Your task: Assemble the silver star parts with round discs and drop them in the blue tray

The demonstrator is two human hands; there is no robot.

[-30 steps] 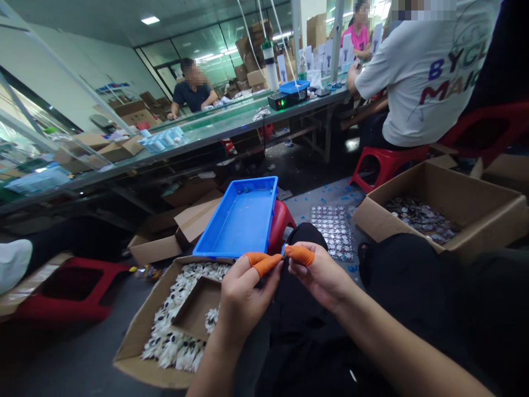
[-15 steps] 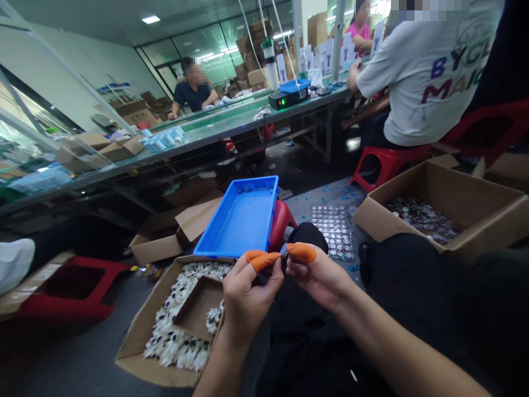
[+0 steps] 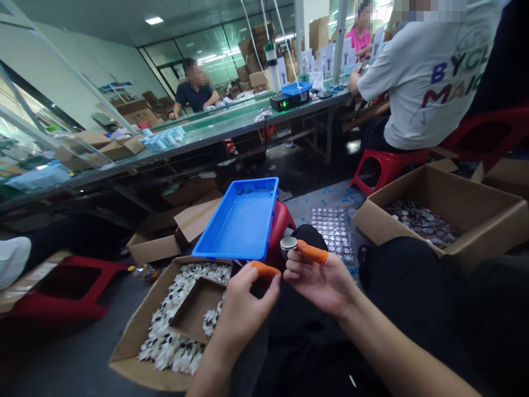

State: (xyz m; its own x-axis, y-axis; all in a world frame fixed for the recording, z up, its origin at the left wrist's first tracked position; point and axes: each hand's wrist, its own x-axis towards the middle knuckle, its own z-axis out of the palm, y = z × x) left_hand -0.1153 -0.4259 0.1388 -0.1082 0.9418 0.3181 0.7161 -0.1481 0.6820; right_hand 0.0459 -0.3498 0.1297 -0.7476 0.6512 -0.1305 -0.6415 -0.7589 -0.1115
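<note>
My right hand pinches a small round silver-topped piece with dark sides, held upright near the fingertips. An orange finger cot covers the index finger. Just left and slightly lower is my left hand, also with an orange cot. Its index finger and thumb curve towards each other, with a gap and nothing visible between the tips. A dark object shows behind the left knuckles; I cannot tell whether it touches the hand. Below and left stands a cardboard box full of white pieces with dark ovals.
A blue tray rests on a red stool ahead. A clear blister tray lies on the floor, beside a carton of small flat pieces. Beyond runs a green-topped bench; a co-worker in a white shirt sits at right.
My hands have moved apart. The round piece, mostly hidden between both hands' fingertips before, now shows in my right hand, raised slightly. My left hand has dropped a little and loosened.
</note>
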